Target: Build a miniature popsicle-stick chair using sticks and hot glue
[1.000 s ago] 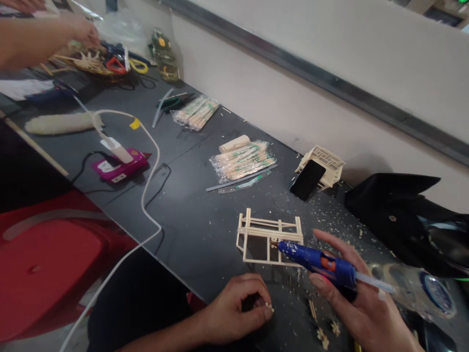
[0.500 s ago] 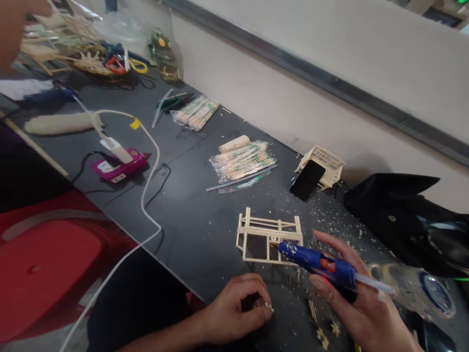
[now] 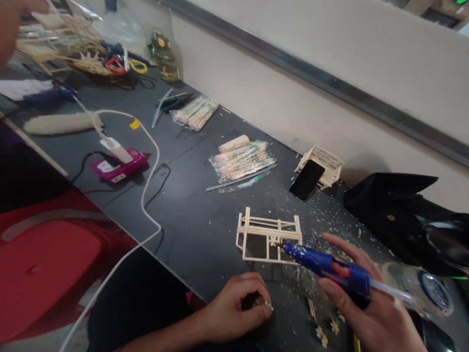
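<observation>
Head view: right hand (image 3: 361, 305) grips glue gun (image 3: 326, 266) (fingers curled).

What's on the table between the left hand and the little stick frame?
Head view: only bare dark tabletop with scattered chips between left hand and stick frame.

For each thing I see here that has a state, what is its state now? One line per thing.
Glue gun: gripped in right hand, nozzle at the stick frame.
Stick frame: flat on the table, unfinished.
Left hand: fingers curled, pinching a small piece.
Phone: screen dark, leaning on a small stick model.
Power strip: plug inserted.
Stick packets: sealed, lying flat.
</observation>
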The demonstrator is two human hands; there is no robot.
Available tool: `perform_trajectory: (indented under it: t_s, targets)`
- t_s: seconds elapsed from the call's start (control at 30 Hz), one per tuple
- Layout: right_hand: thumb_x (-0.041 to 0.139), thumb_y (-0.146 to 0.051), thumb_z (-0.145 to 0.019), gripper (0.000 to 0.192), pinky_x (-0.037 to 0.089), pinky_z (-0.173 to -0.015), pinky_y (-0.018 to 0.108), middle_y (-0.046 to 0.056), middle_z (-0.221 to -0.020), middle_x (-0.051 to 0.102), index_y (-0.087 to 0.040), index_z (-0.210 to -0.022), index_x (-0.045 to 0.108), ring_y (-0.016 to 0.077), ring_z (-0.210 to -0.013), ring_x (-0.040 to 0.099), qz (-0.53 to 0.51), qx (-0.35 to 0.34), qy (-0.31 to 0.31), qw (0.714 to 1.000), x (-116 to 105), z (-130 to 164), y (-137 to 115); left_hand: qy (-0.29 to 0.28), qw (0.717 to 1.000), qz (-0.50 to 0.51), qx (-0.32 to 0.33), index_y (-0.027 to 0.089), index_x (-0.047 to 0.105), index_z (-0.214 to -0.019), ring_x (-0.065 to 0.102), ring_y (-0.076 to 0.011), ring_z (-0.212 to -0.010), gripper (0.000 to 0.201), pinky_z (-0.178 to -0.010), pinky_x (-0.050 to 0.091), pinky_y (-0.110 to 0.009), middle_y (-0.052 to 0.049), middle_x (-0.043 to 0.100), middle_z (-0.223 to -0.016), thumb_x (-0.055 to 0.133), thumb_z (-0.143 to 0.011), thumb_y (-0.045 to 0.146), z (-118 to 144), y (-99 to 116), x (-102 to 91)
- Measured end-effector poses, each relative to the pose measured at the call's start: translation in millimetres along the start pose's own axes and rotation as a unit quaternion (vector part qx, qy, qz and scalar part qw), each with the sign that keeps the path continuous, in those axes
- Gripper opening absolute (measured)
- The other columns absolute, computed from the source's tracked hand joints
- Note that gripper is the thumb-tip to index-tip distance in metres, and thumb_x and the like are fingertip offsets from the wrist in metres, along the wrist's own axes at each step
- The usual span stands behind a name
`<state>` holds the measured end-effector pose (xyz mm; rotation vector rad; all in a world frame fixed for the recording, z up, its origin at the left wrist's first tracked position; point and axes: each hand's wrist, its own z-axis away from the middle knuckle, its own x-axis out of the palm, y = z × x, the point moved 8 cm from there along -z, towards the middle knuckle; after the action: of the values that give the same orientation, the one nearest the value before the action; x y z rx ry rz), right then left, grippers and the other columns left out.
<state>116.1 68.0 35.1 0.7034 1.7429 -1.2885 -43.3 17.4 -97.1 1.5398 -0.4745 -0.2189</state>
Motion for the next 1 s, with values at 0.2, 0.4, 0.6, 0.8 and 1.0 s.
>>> perform_trajectory:
  t_s: [0.2,0.4,0.6,0.8,1.0]
  targets:
    - [0.060,-0.045,-0.089,0.047,0.063,-0.069,0.029,0.004,-0.098,0.074,-0.026,-0.132,0.055,0.0207,-0.075,0.074,0.022,0.036,0.017,0.999,-11,6,13,0.002,1.000,0.001,0.001,0.014,0.062,-0.074,0.052,-0.0107,-0.069,0.016,-0.066,0.043,-0.021,-0.002,0.058,-0.075,0.061,-0.086,0.024,-1,0,0.0]
    - [0.058,-0.042,-0.090,0.039,0.062,-0.067,0.025,0.005,-0.109,0.074,-0.027,-0.127,0.056,0.0217,-0.086,0.075,0.040,-0.003,0.024,0.999,-6,1,7,0.003,1.000,-0.003,0.000,0.015,0.063,-0.074,0.053,-0.0112,-0.070,0.017,-0.066,0.043,-0.021,-0.002,0.059,-0.075,0.061,-0.087,0.027,0,0,-0.7]
    - [0.055,-0.043,-0.091,0.037,0.062,-0.068,0.027,0.006,-0.113,0.073,-0.026,-0.124,0.056,0.0228,-0.089,0.075,0.053,-0.011,0.036,0.998,-2,-2,0,0.002,1.000,-0.006,-0.002,0.015,0.063,-0.074,0.054,-0.0117,-0.070,0.018,-0.067,0.044,-0.022,-0.003,0.060,-0.075,0.061,-0.087,0.028,0,-1,-0.2]
    - [0.053,-0.044,-0.092,0.037,0.062,-0.073,0.029,0.007,-0.116,0.072,-0.026,-0.124,0.055,0.0232,-0.094,0.074,0.075,-0.020,0.037,0.996,-2,-4,-1,-0.001,1.000,-0.003,-0.007,0.015,0.063,-0.074,0.053,-0.0114,-0.069,0.018,-0.066,0.043,-0.021,-0.003,0.059,-0.075,0.061,-0.087,0.027,0,-1,0.0]
    - [0.052,-0.047,-0.093,0.036,0.063,-0.071,0.028,0.007,-0.114,0.072,-0.025,-0.122,0.057,0.0220,-0.092,0.074,0.068,-0.022,0.045,0.996,-2,-4,-2,0.001,1.000,-0.002,-0.002,0.016,0.063,-0.074,0.053,-0.0117,-0.069,0.020,-0.065,0.043,-0.021,-0.003,0.059,-0.075,0.061,-0.088,0.030,1,0,-0.3]
